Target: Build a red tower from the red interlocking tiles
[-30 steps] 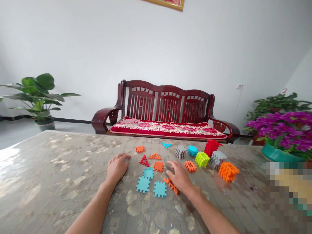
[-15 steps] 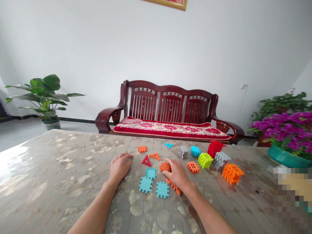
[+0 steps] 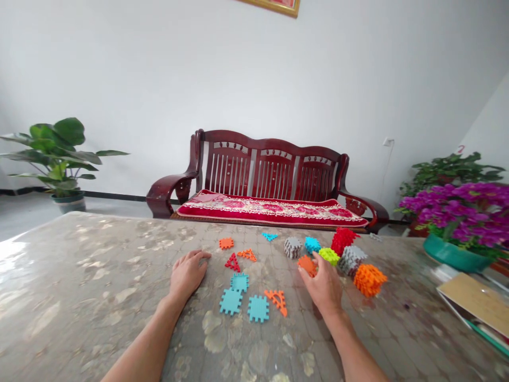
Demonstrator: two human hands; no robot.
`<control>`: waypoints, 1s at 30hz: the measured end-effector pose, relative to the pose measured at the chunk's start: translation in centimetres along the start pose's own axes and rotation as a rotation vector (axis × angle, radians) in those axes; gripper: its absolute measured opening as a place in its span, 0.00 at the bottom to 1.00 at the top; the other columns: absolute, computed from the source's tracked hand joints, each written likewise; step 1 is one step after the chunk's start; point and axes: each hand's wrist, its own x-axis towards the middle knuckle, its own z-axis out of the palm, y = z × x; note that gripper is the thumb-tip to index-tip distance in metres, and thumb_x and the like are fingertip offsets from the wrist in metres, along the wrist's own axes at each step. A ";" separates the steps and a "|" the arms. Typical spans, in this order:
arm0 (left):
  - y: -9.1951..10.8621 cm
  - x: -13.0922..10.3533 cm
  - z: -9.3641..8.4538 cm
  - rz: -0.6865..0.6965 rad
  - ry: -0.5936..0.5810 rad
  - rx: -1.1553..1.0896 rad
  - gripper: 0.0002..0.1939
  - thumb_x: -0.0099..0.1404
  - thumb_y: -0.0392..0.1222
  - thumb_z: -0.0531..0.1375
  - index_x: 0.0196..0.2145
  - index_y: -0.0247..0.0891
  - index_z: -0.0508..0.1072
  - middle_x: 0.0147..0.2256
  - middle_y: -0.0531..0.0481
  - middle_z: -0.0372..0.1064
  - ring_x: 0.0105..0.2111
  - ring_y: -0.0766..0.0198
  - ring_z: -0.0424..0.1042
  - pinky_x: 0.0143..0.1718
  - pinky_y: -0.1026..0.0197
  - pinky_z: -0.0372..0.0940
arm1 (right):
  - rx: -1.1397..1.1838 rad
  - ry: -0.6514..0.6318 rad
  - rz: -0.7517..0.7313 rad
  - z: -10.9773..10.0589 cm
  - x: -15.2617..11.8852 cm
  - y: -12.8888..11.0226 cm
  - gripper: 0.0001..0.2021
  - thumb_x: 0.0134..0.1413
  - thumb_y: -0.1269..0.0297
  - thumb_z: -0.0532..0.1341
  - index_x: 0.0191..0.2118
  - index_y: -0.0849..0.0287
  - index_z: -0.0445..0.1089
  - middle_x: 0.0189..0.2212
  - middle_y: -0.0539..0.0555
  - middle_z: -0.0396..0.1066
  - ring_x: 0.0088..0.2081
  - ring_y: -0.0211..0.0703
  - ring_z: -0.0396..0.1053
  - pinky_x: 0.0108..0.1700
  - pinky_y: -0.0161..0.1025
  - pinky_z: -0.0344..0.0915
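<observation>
My right hand (image 3: 325, 284) has thumb and fingers round an orange square piece (image 3: 307, 265), near the stacks. Flat on the table, my left hand (image 3: 189, 271) holds nothing. Between the hands lie three teal square pieces (image 3: 230, 301), a red triangle (image 3: 233, 262), a small orange triangle (image 3: 247, 254), a larger orange triangle (image 3: 277, 301) and an orange square (image 3: 226, 243). A blue triangle (image 3: 269, 236) is farther back. Right of centre stand grey (image 3: 293, 248), blue (image 3: 312, 244), lime (image 3: 329, 257), red (image 3: 343, 241), second grey (image 3: 352, 259) and orange (image 3: 369, 280) stacks.
The patterned table (image 3: 119, 297) fills the foreground. Purple flowers stand in a teal pot (image 3: 457, 253) at the right, with books (image 3: 477, 302) before it. Behind the table is a wooden bench (image 3: 274, 172); a potted plant (image 3: 67, 154) stands at the left.
My right hand has moved right with an orange square, uncovering the larger orange triangle and covering the spot of the other orange square. My left hand rests as before. The view has shifted slightly right.
</observation>
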 end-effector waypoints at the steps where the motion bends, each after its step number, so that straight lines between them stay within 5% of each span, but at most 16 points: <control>1: 0.0 0.0 0.0 0.003 0.001 -0.001 0.20 0.63 0.41 0.51 0.48 0.49 0.77 0.57 0.49 0.69 0.56 0.55 0.68 0.59 0.51 0.58 | -0.030 -0.003 0.014 -0.1 0.0 0.2 0.27 0.52 0.51 0.60 0.55 0.60 0.66 0.43 0.60 0.74 0.45 0.54 0.69 0.48 0.47 0.62; 12: 0.2 0.0 0.1 -0.019 -0.007 -0.036 0.20 0.62 0.40 0.52 0.48 0.49 0.77 0.58 0.50 0.68 0.57 0.55 0.67 0.61 0.50 0.56 | 0.021 0.014 -0.032 0.5 -0.4 0.5 0.26 0.53 0.50 0.60 0.54 0.61 0.67 0.42 0.61 0.74 0.44 0.54 0.70 0.48 0.47 0.63; 22: -0.1 0.0 0.4 -0.010 -0.001 -0.026 0.20 0.62 0.40 0.52 0.48 0.49 0.77 0.58 0.50 0.69 0.56 0.54 0.67 0.59 0.50 0.57 | 0.254 -0.152 -0.129 2.1 -1.6 -3.9 0.25 0.52 0.58 0.62 0.57 0.57 0.65 0.45 0.57 0.75 0.47 0.51 0.71 0.52 0.49 0.66; 30: 0.1 -0.2 0.2 0.018 -0.003 0.029 0.23 0.64 0.40 0.52 0.55 0.48 0.73 0.59 0.48 0.68 0.58 0.54 0.66 0.60 0.50 0.56 | 0.365 -0.317 -0.190 4.0 -2.4 -4.9 0.27 0.54 0.66 0.59 0.61 0.56 0.63 0.55 0.57 0.70 0.56 0.49 0.68 0.59 0.48 0.64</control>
